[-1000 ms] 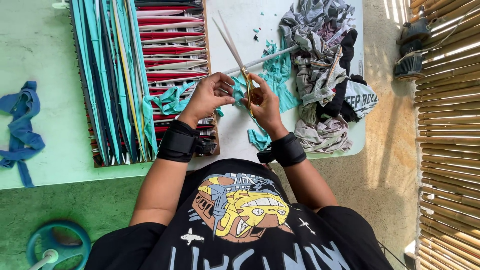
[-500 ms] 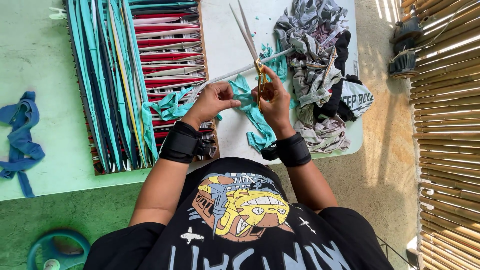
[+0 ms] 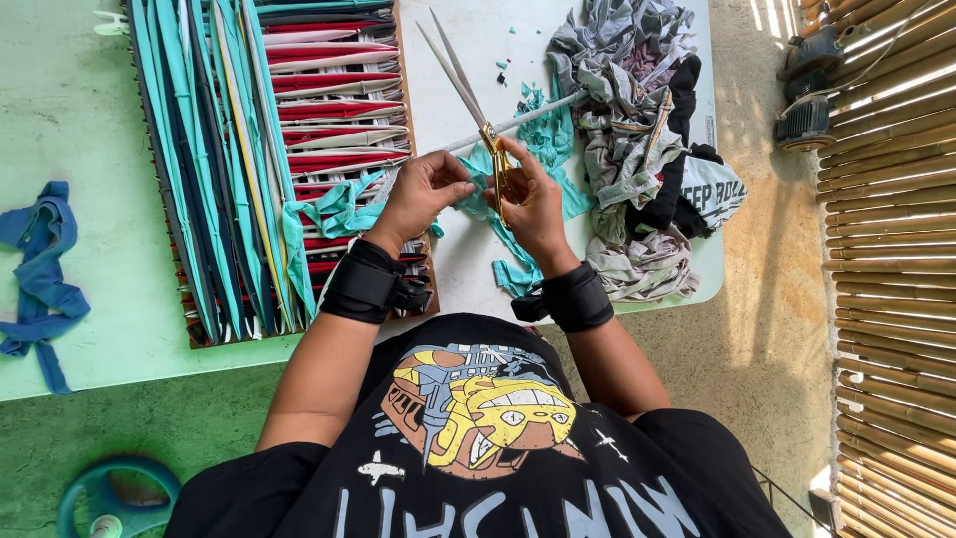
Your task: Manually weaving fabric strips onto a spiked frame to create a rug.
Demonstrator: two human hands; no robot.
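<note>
The right hand (image 3: 528, 194) gripped open scissors (image 3: 468, 95) over the table (image 3: 80, 329); the left hand (image 3: 423, 194) pinched teal cloth (image 3: 478, 204), best kept taut between the blades for a clean cut.

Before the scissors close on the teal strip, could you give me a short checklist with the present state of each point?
1. Scissors blades open: ok, spread wide.
2. Right hand in the gold handles: ok.
3. Left hand holds the teal strip: ok, pinched.
4. Strip sits between the blades: cannot tell, hands cover the pivot.
5. Left fingers away from the blades: ok, they are beside the handles.
6. Weaving frame away from the blades: ok, apart to the left.
</note>
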